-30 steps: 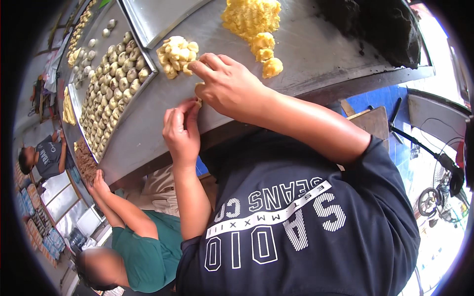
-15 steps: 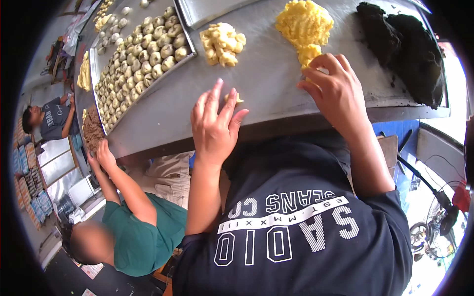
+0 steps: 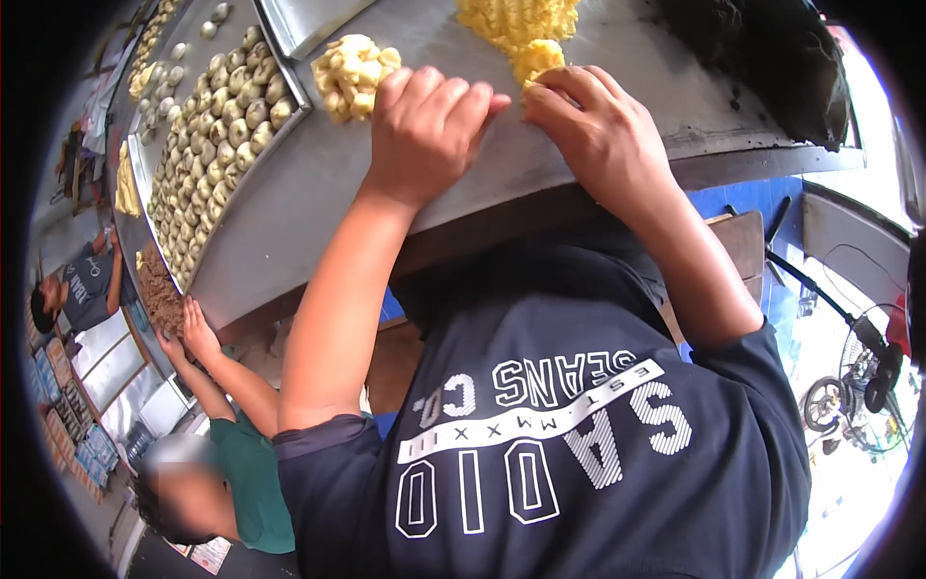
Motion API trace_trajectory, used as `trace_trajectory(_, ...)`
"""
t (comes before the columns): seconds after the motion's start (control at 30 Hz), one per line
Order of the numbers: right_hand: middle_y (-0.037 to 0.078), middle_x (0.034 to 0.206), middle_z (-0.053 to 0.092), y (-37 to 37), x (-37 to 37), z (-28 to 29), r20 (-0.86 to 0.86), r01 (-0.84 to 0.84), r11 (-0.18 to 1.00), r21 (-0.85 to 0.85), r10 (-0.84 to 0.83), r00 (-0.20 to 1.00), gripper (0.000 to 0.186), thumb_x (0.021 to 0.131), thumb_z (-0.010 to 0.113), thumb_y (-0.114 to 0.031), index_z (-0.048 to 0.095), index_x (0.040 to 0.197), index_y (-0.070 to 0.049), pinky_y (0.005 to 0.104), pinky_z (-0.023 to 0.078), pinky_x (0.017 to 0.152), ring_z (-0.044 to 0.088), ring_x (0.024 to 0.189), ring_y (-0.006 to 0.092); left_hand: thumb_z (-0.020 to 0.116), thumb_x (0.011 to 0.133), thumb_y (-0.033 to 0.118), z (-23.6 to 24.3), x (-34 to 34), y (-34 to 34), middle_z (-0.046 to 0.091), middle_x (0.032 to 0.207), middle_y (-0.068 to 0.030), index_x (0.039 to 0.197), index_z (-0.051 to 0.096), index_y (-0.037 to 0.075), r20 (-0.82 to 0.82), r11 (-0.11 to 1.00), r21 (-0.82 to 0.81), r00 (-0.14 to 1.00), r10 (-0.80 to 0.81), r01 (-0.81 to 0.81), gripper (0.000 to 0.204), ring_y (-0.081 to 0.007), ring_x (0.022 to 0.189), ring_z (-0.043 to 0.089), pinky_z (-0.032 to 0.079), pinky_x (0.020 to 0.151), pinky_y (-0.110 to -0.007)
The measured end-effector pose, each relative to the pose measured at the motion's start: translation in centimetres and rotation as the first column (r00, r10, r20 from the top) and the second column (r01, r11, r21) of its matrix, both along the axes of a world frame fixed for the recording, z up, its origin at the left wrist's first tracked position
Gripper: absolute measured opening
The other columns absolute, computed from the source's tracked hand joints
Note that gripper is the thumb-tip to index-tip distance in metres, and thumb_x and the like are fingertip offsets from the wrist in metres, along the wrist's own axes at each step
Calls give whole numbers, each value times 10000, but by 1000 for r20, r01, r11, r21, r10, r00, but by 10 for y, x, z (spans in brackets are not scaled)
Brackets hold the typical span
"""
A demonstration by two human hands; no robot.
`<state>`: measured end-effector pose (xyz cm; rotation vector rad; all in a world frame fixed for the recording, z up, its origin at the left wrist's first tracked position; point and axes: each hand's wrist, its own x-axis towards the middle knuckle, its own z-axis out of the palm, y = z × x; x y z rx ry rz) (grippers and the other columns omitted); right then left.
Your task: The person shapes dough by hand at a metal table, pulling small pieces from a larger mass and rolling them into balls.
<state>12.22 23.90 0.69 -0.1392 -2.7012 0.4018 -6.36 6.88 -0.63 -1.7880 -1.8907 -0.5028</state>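
Note:
My right hand (image 3: 606, 135) is closed at the near end of a soft yellow paste (image 3: 536, 60), thumb and fingertips pinching its narrow lump. That lump joins a larger yellow mound behind it. Just left of it, my left hand (image 3: 429, 135) hovers over the metal table with its fingers curled in and its back toward me. Whatever lies in its palm is hidden. A heap of small pale dough pieces (image 3: 352, 77) sits beside my left knuckles.
To the left, a metal tray (image 3: 299, 95) holds many round dough balls with darkish tops. A large black mass (image 3: 772, 72) lies at the table's right. A co-worker in a green shirt (image 3: 253, 482) has both hands by a brown mass (image 3: 161, 294); another person (image 3: 87, 280) is farther off.
My left hand has lifted from a small dough piece on the table and curled its fingers; that piece no longer shows. The right hand stays at the yellow paste. The whole view has shifted.

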Motion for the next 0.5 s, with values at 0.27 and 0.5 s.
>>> trace_trajectory(0.27,98,1081,675,-17,-14,0,21,44,994,104,-46,999,115,951,751,-156,736,1051,-102,432,631,890,716,1011,283,793,1083,244,2,1,-4,697,837,-54,1009,785,113,321,987,55,933,-161,151,151,-241,810,690,525,928,-458)
trace_trajectory(0.5,90,1244,739,7,22,25,27,16,941,-338,-7,1000,311,915,900,-149,790,1197,-79,461,615,993,730,1143,329,811,1086,197,23,21,-111,701,871,-21,1219,876,71,150,811,-217,802,578,-544,194,-217,797,651,523,800,-400)
